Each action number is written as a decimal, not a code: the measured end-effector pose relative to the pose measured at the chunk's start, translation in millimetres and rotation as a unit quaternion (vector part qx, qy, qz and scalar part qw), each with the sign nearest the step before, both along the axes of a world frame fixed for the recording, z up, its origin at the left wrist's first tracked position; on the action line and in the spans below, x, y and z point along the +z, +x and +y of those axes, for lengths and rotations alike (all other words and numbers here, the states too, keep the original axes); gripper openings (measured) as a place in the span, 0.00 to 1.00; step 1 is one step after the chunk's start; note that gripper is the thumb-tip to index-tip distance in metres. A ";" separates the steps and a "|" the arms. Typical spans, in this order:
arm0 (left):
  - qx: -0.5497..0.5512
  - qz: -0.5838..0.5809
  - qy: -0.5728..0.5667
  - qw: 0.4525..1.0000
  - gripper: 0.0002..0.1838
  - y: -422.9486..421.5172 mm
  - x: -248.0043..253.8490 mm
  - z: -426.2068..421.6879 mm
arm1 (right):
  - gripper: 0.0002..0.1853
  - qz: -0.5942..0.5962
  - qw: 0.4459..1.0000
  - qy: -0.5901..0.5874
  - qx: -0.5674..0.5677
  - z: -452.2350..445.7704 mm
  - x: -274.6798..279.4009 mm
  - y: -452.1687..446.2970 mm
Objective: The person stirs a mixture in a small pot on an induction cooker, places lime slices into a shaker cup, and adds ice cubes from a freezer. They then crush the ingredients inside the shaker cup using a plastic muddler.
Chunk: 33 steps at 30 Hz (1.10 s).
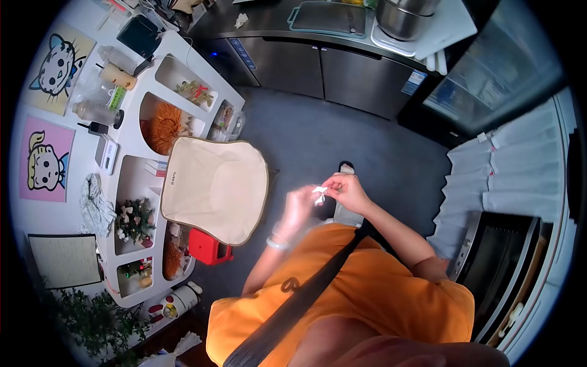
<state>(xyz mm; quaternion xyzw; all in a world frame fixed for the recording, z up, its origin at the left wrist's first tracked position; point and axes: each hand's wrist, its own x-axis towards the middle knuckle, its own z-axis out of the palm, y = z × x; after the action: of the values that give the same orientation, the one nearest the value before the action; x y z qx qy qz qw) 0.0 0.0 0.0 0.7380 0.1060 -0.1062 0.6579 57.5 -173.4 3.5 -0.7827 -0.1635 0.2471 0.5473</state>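
In front of my orange shirt, both hands are together around a small crumpled white piece (320, 194) that looks like tissue or paper. My right hand (347, 191) pinches its right side between thumb and fingertips. My left hand (298, 205), blurred by motion and with a pale bracelet (277, 244) on its wrist, has its fingers closed at the piece's left side. The piece's exact kind is too small to make out.
A beige folding chair (214, 189) stands left, beside a white shelf unit (136, 165) and a red stool (209, 246). Ahead is a steel counter (361, 79) with a pot (403, 21). A white curtain (489, 177) and an oven (498, 263) are on the right.
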 end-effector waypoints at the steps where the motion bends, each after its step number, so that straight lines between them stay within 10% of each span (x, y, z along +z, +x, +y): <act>1: -0.006 0.003 0.014 1.000 0.10 1.5 0.3 -0.3 | 0.10 -0.016 0.999 0.041 -0.031 -2.7 -0.3 -1.8; 8: 0.045 0.009 0.014 0.999 0.10 196.5 22.4 6.9 | 0.06 0.039 0.963 0.147 -0.223 -55.4 -39.1 164.2; 22: 0.351 0.011 0.062 0.934 0.06 327.0 -10.2 161.7 | 0.07 -0.033 0.999 -0.017 0.030 79.0 -45.9 388.1; 25: 0.310 -0.103 0.282 0.902 0.06 368.0 -18.1 239.0 | 0.06 -0.059 0.998 0.007 0.031 131.6 -58.5 433.2; 33: 0.265 -0.178 0.274 0.907 0.06 508.1 22.9 347.5 | 0.07 0.026 0.997 -0.011 -0.076 199.4 -65.3 499.8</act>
<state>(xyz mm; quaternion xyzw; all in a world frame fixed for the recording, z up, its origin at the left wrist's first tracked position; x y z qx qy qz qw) 508.1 347.5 22.9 0.8403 0.2039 0.2386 0.4421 557.2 26.0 -61.8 -0.7923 -0.0867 0.2264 0.5599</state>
